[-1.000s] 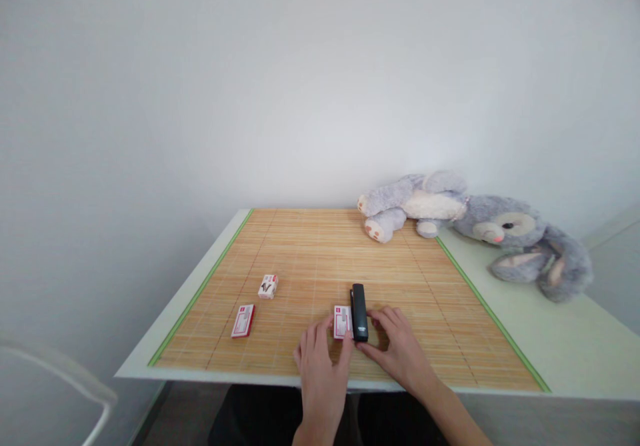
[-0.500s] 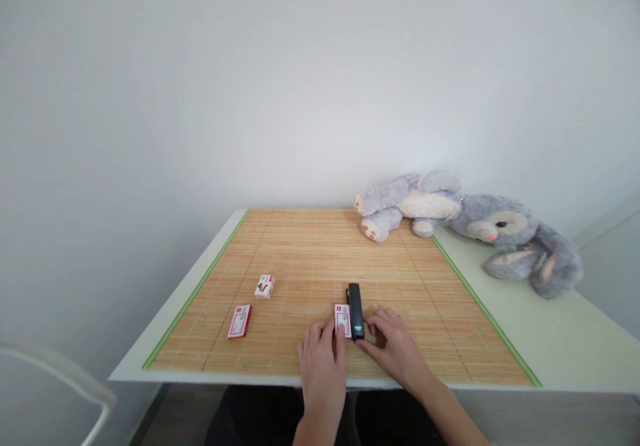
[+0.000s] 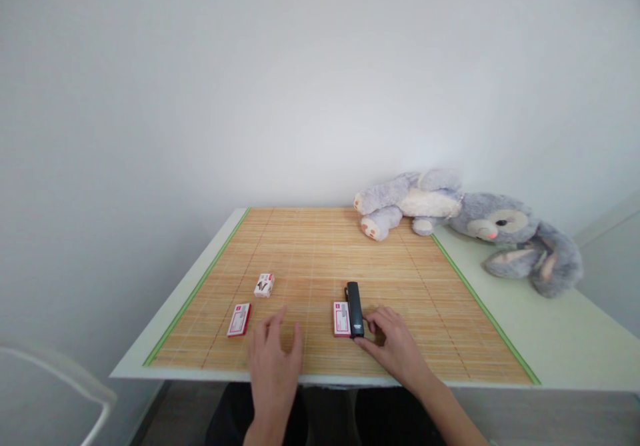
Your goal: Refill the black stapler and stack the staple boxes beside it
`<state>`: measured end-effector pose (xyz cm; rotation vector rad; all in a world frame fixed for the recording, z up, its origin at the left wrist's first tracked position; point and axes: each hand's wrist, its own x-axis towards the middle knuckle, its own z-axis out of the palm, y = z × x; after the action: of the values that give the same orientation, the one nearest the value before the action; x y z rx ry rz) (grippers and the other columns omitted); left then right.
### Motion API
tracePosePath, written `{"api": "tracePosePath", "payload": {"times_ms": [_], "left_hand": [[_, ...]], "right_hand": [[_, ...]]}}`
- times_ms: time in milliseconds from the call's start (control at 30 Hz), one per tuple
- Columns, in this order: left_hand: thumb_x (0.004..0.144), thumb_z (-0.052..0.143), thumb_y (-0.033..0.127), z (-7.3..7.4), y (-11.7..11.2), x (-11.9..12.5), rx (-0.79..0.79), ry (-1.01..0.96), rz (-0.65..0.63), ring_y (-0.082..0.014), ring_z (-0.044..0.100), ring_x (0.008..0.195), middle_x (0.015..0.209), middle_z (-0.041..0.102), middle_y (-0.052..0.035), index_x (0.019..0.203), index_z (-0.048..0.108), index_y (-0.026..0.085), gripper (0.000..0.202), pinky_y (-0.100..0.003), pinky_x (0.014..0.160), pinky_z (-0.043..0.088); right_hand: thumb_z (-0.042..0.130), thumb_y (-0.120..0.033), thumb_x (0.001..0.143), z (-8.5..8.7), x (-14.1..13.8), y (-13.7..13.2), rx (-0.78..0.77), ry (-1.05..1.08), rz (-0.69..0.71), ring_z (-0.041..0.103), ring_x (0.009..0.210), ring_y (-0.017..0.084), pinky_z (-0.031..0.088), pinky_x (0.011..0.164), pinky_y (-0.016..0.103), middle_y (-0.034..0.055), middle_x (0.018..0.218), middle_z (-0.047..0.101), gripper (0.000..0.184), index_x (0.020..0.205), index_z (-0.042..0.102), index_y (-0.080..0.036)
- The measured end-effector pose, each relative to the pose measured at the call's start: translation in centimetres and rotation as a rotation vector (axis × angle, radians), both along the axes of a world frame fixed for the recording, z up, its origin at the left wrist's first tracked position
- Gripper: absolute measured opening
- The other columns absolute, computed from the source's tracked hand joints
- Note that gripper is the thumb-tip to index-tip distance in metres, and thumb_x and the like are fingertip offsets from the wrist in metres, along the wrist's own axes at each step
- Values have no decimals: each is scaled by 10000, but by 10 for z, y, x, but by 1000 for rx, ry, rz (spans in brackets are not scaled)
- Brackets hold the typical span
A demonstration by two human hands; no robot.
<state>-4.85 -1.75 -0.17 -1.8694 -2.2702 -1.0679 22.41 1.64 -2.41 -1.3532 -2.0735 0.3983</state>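
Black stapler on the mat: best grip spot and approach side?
Pinch the stapler across its two long sides on the far half, coming from above. It lies flat and narrow, pointing away from the person, and the small box flanks only its near left side. The right hand sits at its near end.

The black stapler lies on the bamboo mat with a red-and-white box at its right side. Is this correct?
No. The head view shows the red-and-white box at the left side of the black stapler, on the bamboo mat.
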Motion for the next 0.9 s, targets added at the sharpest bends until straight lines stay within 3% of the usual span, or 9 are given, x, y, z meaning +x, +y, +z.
{"api": "tracePosePath", "payload": {"times_ms": [100,167,300,433,567,667,767,900], "left_hand": [[935,562,505,4,6,-49,-30,112,311,-358,517,1208,1277,559,-165,1398,567,173,570,-533,1042,406],[912,569,530,4,8,-72,-116,145,434,-380,517,1189,1280,550,-179,1401,557,165,610,-543,1001,419],[926,524,497,3,11,-87,-231,124,418,-376,557,1131,1207,610,-153,1304,626,201,491,-547,967,429],[915,553,460,9,10,-51,-133,21,300,-351,590,1113,1162,645,-135,1235,659,203,424,-515,977,437],[913,592,417,15,4,21,-59,-86,10,-293,625,1076,1127,663,-105,1210,675,218,367,-437,957,463],[907,623,399,13,1,65,-81,-132,-101,-282,638,1074,1126,666,-92,1276,661,255,398,-417,927,470],[913,631,421,10,1,83,-132,-158,-121,-277,645,1070,1126,665,-91,1332,645,257,450,-406,904,475],[939,605,503,12,2,80,-157,-199,-158,-263,652,1067,1166,671,-85,1365,634,274,485,-419,917,486]], "right_hand": [[790,-373,858,1,0,0,6,3,3,577,810,224,437,741,356,12,850,627,228,944,621,-247],[788,-380,860,2,1,-1,9,3,3,580,812,226,441,747,362,14,853,627,234,950,618,-246],[779,-385,865,2,1,-1,10,-4,4,580,807,229,445,743,368,16,848,626,228,941,614,-247],[762,-385,876,2,1,0,25,-5,8,577,798,228,447,741,369,22,841,630,212,920,610,-245],[777,-363,865,4,0,-1,10,-13,-3,571,803,226,440,750,363,17,843,628,215,910,603,-244],[780,-346,861,6,-1,-2,0,-16,-6,565,806,225,436,752,359,14,844,623,212,917,602,-245],[780,-338,860,8,-2,-2,-2,-16,-3,562,811,224,437,762,360,12,843,617,216,908,592,-243],[777,-333,864,10,-2,-3,-5,-20,-7,561,814,224,439,766,364,12,846,617,211,921,595,-244]]}}
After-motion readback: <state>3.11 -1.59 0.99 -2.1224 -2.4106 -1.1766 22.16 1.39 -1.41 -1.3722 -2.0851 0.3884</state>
